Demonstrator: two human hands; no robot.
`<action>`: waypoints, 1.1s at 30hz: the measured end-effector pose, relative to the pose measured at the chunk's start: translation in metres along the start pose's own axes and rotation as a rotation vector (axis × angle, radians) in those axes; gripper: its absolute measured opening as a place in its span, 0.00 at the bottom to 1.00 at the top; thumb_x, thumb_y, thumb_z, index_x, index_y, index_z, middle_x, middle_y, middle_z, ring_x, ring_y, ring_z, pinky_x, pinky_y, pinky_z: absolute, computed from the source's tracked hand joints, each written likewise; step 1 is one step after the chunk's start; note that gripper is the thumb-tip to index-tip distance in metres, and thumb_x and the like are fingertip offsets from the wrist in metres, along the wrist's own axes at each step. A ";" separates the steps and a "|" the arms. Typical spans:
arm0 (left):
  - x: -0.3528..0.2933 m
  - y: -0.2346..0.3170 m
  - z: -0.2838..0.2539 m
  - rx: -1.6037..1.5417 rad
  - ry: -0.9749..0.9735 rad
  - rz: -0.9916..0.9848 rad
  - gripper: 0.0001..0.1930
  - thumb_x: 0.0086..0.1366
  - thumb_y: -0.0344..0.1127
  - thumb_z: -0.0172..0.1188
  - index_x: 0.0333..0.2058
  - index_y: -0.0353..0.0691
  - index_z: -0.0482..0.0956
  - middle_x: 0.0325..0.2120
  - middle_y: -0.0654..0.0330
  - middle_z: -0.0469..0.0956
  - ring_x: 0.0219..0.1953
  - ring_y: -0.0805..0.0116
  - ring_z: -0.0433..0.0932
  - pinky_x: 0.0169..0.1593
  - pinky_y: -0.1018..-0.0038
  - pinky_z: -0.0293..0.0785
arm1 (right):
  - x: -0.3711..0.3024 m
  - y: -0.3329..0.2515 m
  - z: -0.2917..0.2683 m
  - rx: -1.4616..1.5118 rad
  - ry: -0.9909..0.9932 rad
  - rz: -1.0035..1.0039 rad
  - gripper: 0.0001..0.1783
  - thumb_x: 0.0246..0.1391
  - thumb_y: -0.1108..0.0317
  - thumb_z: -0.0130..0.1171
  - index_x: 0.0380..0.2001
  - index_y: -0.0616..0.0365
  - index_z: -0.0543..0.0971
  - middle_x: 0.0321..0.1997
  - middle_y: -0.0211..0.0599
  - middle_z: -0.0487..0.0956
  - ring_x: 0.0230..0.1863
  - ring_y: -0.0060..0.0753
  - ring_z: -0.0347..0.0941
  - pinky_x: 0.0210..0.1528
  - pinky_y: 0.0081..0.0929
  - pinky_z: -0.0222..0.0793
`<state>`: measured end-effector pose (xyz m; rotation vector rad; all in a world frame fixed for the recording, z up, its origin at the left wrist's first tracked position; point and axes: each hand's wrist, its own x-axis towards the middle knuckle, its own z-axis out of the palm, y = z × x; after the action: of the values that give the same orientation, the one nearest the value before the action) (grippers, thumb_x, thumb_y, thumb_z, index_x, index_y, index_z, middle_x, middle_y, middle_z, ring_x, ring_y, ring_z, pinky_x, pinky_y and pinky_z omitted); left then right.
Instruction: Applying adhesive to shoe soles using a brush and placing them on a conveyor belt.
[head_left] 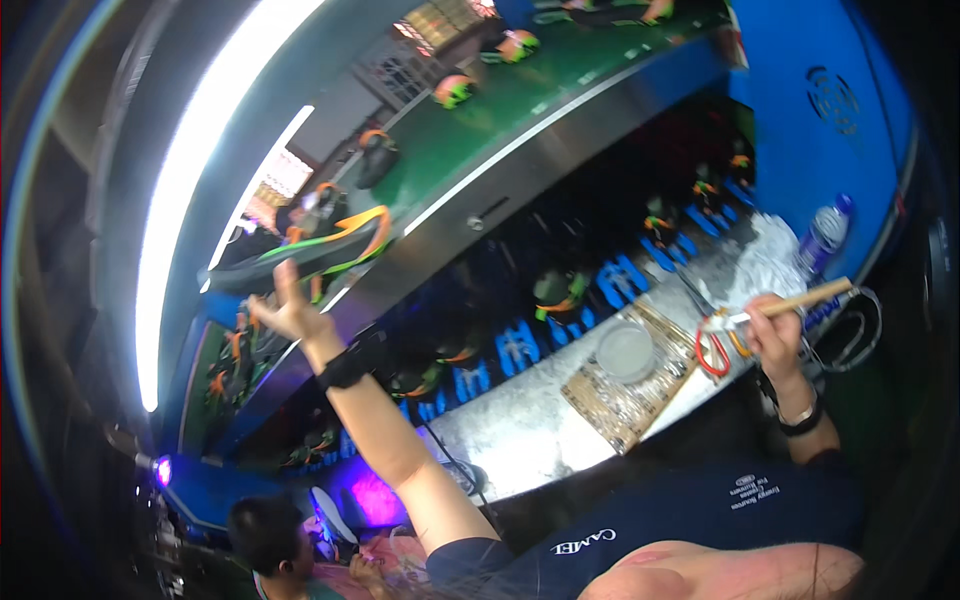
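Head view, landmark: the steel workbench [520,430], which runs from lower left to upper right across the middle of the picture.
Left hand: the left hand [290,312] is raised well above the bench's far side, fingers spread wide, fingertips touching the underside of a shoe.
Shoe: the shoe [300,255] is dark with orange and green trim and lies on its side over the green conveyor belt [480,115] beyond the bench.
Left wrist: a black wristband [345,368] wraps the forearm above the bench's left part.
Right hand: the right hand [775,335] sits at the near edge of the bench's right end, fingers curled around a brush.
Brush: the brush [800,300] has a pale wooden handle pointing right, its head toward the bench.
Scissors: red-handled scissors [712,352] lie on the bench just left of the right hand.
Bowl: a round whitish bowl [626,350] stands on a stained brown board [625,395] at mid-bench.
Bottle: a clear plastic bottle [822,232] with a blue cap stands beyond the bench's right end, against the blue machine housing [820,120].
Belt: more shoes ride the belt further off.
Other person: a dark-haired head [265,535] shows below the bench's left end.
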<state>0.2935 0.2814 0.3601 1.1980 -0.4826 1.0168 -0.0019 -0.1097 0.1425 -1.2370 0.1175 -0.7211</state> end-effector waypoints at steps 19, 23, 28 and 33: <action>-0.342 0.038 -0.137 -0.406 -0.339 -1.416 0.43 0.38 0.51 0.66 0.49 0.32 0.57 0.43 0.56 0.65 0.44 0.64 0.66 0.48 0.70 0.62 | 0.032 0.113 0.074 -0.602 -0.480 0.071 0.07 0.44 0.69 0.53 0.25 0.62 0.73 0.16 0.31 0.69 0.18 0.17 0.63 0.21 0.18 0.58; -0.337 0.041 -0.132 -0.380 -0.465 -1.378 0.43 0.38 0.47 0.67 0.50 0.32 0.55 0.45 0.55 0.64 0.47 0.63 0.64 0.51 0.70 0.58 | 0.030 0.101 0.078 -0.552 -0.421 0.078 0.07 0.45 0.69 0.53 0.25 0.63 0.73 0.17 0.29 0.70 0.18 0.15 0.62 0.20 0.16 0.58; -0.285 0.023 -0.096 -0.261 -0.520 -0.853 0.33 0.42 0.40 0.67 0.45 0.33 0.62 0.38 0.58 0.69 0.41 0.68 0.68 0.46 0.74 0.63 | 0.017 0.049 0.088 -0.154 -0.517 0.197 0.06 0.46 0.72 0.52 0.28 0.63 0.72 0.25 0.27 0.70 0.26 0.14 0.64 0.28 0.13 0.61; -0.247 0.028 -0.054 -0.234 -0.772 -0.747 0.28 0.41 0.25 0.65 0.42 0.32 0.63 0.33 0.58 0.73 0.35 0.69 0.73 0.41 0.75 0.67 | -0.008 0.012 0.100 -0.140 -0.719 0.251 0.06 0.46 0.73 0.52 0.30 0.60 0.71 0.25 0.27 0.69 0.27 0.13 0.64 0.29 0.13 0.61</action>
<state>0.1367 0.2357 0.1652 1.3742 -0.6495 -0.1664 0.0428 -0.0217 0.1647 -1.5160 -0.2708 -0.0253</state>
